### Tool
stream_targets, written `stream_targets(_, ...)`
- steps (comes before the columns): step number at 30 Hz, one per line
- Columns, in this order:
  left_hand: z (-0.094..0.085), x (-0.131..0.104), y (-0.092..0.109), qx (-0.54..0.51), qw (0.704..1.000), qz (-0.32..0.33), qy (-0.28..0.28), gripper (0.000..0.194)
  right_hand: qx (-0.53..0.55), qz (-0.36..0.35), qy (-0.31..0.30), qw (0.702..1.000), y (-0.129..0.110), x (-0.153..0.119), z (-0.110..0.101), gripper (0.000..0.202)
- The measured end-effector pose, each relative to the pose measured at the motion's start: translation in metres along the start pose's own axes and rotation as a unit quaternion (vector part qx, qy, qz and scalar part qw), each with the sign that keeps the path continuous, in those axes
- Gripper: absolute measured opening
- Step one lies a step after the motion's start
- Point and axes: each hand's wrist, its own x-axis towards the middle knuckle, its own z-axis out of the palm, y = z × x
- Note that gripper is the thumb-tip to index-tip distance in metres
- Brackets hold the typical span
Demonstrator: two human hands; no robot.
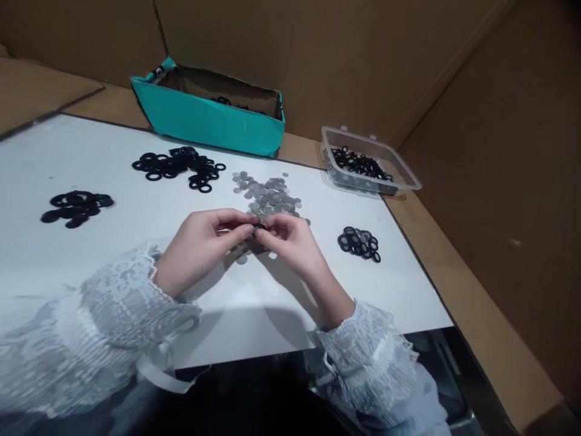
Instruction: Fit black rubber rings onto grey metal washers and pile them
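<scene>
My left hand (211, 242) and my right hand (293, 242) meet over the middle of the white board, fingertips pinched together on one small black ring (259, 226). The fingers cover most of the ring, so whether a disc sits inside it is hidden. Just beyond and beneath the hands spreads a loose heap of small grey discs (272, 195). To the right of my right hand lies a cluster of black rings with grey centres (358, 243). Loose black rings (181, 163) are piled past my left hand, and farther left is a heap of black round pieces (77, 208).
A turquoise open box (213, 124) with black rings inside stands at the back edge. At the back right, a clear plastic container (372, 154) holds many black rings with grey centres. Brown panels (318, 72) enclose the white board (222, 330) behind and on the right.
</scene>
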Motion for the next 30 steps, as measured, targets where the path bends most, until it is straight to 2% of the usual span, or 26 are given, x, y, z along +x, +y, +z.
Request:
stream_targets(7, 0.001, 0.003, -0.009, -0.065, 0.996, -0.038, -0.051, 0.018, -0.094, -0.043, 0.019, 0.994, -0.003, -0.006, 0.001, 0.010)
stream_targets(11, 0.003, 0.000, -0.003, -0.086, 0.995, -0.041, -0.024, 0.018, -0.050, -0.026, 0.045, 0.997, -0.003, -0.005, 0.002, 0.009)
stream_targets(14, 0.005, -0.003, 0.001, -0.056, 0.998, -0.032, 0.003, 0.017, -0.028, -0.008, 0.057, 0.998, -0.003, -0.003, 0.004, 0.009)
stream_targets(19, 0.006, -0.006, 0.003, 0.012, 0.998, 0.007, 0.066, 0.017, 0.018, 0.002, 0.018, 1.000, -0.005, -0.001, 0.007, 0.012)
stream_targets(21, 0.006, -0.006, 0.002, -0.015, 0.998, 0.004, 0.060, 0.021, 0.044, 0.003, -0.001, 0.999, -0.004, 0.000, 0.007, 0.013)
stream_targets(25, 0.006, -0.004, 0.001, -0.076, 0.996, -0.025, 0.036, 0.021, 0.073, 0.007, 0.002, 0.997, 0.000, 0.000, 0.006, 0.015)
stream_targets(30, 0.005, -0.002, -0.004, -0.080, 0.996, -0.043, 0.021, 0.016, 0.030, 0.007, -0.004, 1.000, 0.000, -0.002, 0.006, 0.011)
